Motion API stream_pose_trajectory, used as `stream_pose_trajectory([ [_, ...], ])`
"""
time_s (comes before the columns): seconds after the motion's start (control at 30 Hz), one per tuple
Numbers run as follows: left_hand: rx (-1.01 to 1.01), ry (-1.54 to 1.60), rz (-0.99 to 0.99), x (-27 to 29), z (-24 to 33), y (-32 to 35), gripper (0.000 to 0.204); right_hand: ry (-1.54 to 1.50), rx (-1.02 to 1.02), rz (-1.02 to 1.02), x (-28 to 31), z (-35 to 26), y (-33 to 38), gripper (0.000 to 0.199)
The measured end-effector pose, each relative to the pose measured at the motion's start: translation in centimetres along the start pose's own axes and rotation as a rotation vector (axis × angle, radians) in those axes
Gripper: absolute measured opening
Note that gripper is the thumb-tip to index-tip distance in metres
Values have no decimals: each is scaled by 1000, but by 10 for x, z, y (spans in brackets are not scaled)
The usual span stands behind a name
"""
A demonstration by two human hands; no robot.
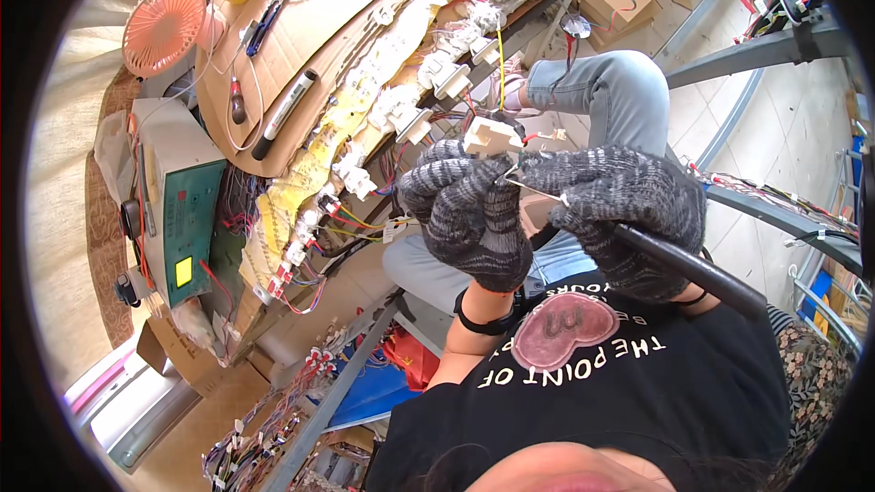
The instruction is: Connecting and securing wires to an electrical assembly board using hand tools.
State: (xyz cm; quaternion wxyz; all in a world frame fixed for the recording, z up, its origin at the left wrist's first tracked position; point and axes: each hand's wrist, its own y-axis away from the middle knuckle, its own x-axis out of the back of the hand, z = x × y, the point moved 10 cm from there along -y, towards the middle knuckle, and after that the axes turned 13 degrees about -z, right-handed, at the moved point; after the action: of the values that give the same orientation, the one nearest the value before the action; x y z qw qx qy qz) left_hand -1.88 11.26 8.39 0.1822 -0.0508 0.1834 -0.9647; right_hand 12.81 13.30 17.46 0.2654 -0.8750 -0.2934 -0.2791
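Both my hands wear dark grey speckled knit gloves and meet above my lap. My left hand (469, 214) is closed, with its fingertips on a white plastic connector (492, 138). A yellow wire runs up beside the connector, and a short red wire with a small white plug shows at its right. Wrapped in my right hand (629, 210) is a tool with a long black handle (697, 271) and a thin metal shaft (538, 189). That shaft points left, its tip by the connector and my left fingertips. Exactly what the tip touches is hidden.
A cardboard-topped bench (337, 23) holds a row of white connectors on yellow tape (365, 96), a marker (284, 116), a small screwdriver (238, 102) and a pink fan (164, 27). Left of it stands a green-faced tester (193, 228). Metal rails with wire bundles (775, 200) flank me.
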Motion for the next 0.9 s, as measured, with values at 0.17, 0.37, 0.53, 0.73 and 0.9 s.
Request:
stream_pose_trajectory([
  [0.17,-207,-145,12,3,20,-6,14,-16,3,-12,-2,4,-4,23],
  [0.37,-331,-330,-66,-8,57,-23,8,-44,-7,16,5,15,-19,23],
  [0.53,-61,-43,21,1,3,-5,13,-174,118,155,-6,28,-5,19],
  [0.73,-63,-1,18,-5,4,-4,14,69,96,-38,-9,-7,-3,22],
  [0.9,-89,-22,19,-4,4,-4,14,-64,-25,-58,-15,9,-2,36],
])
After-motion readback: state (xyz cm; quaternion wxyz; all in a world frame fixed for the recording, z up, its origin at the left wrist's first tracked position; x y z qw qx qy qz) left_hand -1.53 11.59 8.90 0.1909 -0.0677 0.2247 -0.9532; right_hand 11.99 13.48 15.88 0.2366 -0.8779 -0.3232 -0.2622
